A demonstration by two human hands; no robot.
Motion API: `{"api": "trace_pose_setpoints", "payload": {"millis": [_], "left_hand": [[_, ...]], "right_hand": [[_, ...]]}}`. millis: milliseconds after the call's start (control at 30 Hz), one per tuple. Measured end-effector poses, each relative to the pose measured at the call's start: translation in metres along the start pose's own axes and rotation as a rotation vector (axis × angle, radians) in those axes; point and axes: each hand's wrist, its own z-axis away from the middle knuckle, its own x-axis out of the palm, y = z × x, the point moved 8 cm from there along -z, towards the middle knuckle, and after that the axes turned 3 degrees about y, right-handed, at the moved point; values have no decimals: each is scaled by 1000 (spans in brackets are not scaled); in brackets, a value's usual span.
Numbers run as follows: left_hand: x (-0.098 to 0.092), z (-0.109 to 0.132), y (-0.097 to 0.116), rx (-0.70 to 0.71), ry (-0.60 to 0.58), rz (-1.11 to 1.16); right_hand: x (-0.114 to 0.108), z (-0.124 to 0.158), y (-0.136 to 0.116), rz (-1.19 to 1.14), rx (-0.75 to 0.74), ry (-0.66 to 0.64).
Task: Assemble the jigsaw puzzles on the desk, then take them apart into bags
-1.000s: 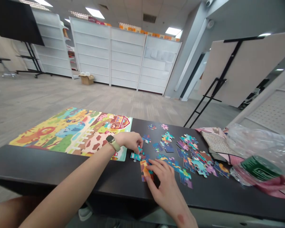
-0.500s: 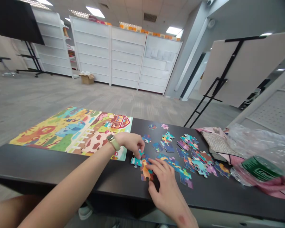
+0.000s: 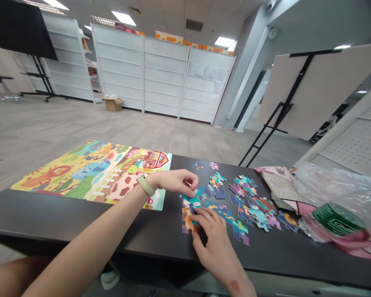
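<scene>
- Picture sheet (image 3: 89,173), bright cartoon print, lies flat on the far-left part of the black table (image 3: 64,225).
- Wrist band (image 3: 145,185), pale green, on the left forearm, just over the sheet's right edge.
- Left hand (image 3: 176,181): thumb + fingers pinched on teal piece (image 3: 193,198), low over the table, right of the sheet.
- Teal piece touches the top of the joined pieces (image 3: 187,220) (orange/blue), near the front edge, mid-table.
- Right hand (image 3: 216,243): palm down, uncurled, gripping nothing; fingertips (image 3: 197,212) press on the joined pieces.
- Loose pieces (image 3: 250,202) are scattered just right of both hands.
- Patterned cloth (image 3: 278,181) + clear plastic bag (image 3: 336,185) sit at the far right; contents are hard to tell.
</scene>
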Motion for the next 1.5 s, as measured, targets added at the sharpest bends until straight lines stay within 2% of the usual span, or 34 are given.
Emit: {"api": "trace_pose_setpoints", "payload": {"millis": [100,167,267,333,433,533,600,700,867,967,1067,1233,1500], "left_hand": [[-5,1,5,7,66,34],[-3,-1,3,-12,64,45],[5,-7,-13,-75,39,45],[14,-13,-26,-117,20,23],[27,-20,-40,-151,-40,-49],[36,-21,-44,-143,-119,-112],[35,-20,-42,-115,-131,-169],[26,-17,-39,-94,-86,-313],[25,-12,-38,-122,-114,-610],[26,-11,-37,-157,-126,-717],[24,-9,-39,-202,-132,-752],[20,-7,-40,-223,-126,-776],[18,-6,-42,-259,-110,-788]], "right_hand": [[-2,1,6,-78,39,44],[-6,2,18,-183,148,107],[-12,5,36,-400,311,194],[-14,5,41,-496,335,228],[-16,6,46,-518,343,247],[-15,6,49,-510,369,239],[-15,6,51,-493,390,246],[-16,5,50,-412,419,248],[-13,0,42,-224,384,197],[-14,1,38,-115,350,224],[-18,2,32,-34,277,260],[-10,-1,11,-20,82,100],[-8,-2,10,-35,87,33]]}}
